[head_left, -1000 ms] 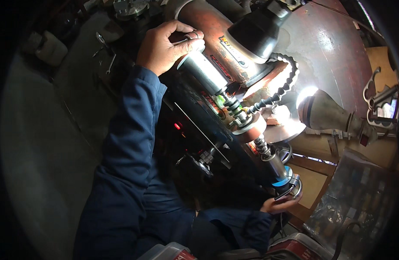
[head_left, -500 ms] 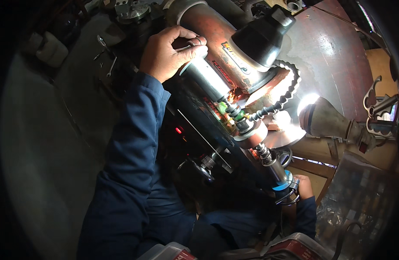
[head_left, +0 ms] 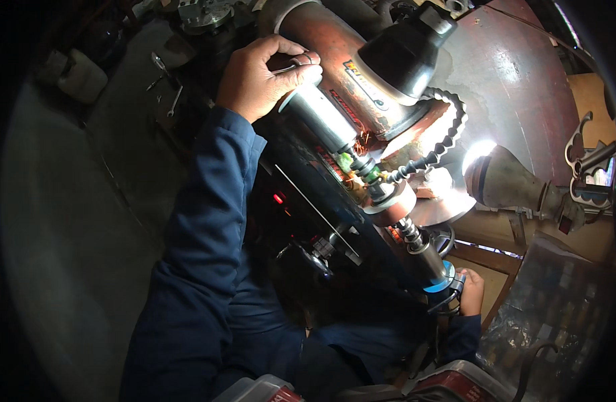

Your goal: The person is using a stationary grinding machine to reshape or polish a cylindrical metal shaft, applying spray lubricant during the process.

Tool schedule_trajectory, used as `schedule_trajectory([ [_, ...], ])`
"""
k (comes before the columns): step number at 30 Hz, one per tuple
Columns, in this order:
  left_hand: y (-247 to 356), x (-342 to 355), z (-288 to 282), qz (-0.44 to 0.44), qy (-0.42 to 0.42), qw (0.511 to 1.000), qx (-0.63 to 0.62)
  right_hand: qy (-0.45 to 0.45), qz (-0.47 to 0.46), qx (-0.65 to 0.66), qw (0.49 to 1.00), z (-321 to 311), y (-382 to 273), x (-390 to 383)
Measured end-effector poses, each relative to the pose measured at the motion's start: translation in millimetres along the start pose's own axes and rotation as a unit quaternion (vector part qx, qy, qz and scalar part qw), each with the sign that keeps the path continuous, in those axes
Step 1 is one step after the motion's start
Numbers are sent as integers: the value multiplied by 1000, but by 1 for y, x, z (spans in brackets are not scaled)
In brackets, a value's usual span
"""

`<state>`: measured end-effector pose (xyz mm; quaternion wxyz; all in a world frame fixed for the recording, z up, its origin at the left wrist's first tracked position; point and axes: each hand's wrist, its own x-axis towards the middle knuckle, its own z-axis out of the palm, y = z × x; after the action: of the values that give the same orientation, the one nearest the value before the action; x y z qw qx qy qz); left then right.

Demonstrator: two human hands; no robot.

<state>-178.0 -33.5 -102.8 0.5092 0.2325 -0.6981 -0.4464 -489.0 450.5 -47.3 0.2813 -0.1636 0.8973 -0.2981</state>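
Note:
My left hand (head_left: 253,79) is closed at the upper end of a bright metal cylinder (head_left: 319,119), thumb and fingers pinching a small, thin metal part. A narrow shaft runs from that cylinder to a reddish-brown round wheel (head_left: 394,205) on a machine. Beyond the wheel, a ridged metal spindle (head_left: 425,261) ends in a blue ring (head_left: 440,280). My right hand (head_left: 473,293) is closed beside this ring, on a bent metal handle (head_left: 456,285); its fingers are partly hidden. Between the cylinder and the wheel, a jointed black hose (head_left: 455,130) points its tip at the shaft.
A reddish machine housing (head_left: 328,47) lies beside the cylinder, with a black cone-shaped part (head_left: 405,57) over it. At right a lit lamp (head_left: 509,177) shines toward the wheel. Wrenches (head_left: 176,100) lie at the far left. Plastic boxes (head_left: 261,392) stand at the lower edge.
My right hand has turned slightly at the blue ring, and the bent metal handle there has shifted with it. My left hand keeps its pinch; the whole view has moved a little.

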Motion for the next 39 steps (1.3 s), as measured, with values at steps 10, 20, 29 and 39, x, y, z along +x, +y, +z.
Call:
schedule_trajectory([
  [10,0,-2,-1,-61,-41,997,-34,443,-199,-189,854,65,8,-58],
  [20,3,2,1,16,-18,994,108,299,-144,-173,927,35,-12,-55],
  [29,-10,1,1,-37,-9,999,38,-47,-1,-54,997,-10,-4,13],
  [39,-14,1,0,-23,-6,999,38,-214,-45,-199,955,-24,20,52],
])
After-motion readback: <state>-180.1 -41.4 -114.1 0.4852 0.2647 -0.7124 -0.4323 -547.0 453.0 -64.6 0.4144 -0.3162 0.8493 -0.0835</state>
